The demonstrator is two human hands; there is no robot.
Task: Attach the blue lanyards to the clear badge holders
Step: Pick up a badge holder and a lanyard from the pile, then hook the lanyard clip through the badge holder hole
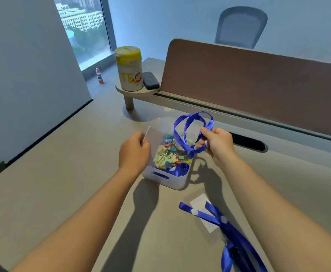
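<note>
I am at the pairing step for a 2nd badge, as I judge it: near my right forearm on the desk (62,173) lies 1 clear badge holder (201,211) with a white card inside and a blue lanyard (229,228) across it, which looks joined already, though I cannot see the clip itself.

My left hand (134,152) pinches another clear badge holder (153,138) by its left edge and holds it above the left side of the white bin (172,182). My right hand (217,144) grips a looped blue lanyard (192,122), fingers curled round the strap, with the loops rising above the bin and 1 loop hanging down towards it. The 2 hands are apart, with the bin between and below them.

The bin holds a heap of coloured binder clips (168,154) and what seems to be more blue strap (180,170) at the near end.

The lanyard's clip end is not visible to me; it may be hidden under my right fingers. So the next move, I think, is to find that end, bring it to the slot on the holder's top edge, and hook it through. The holder is thin and slippery, so my left pinch must keep it steady while the clip goes in.
</note>
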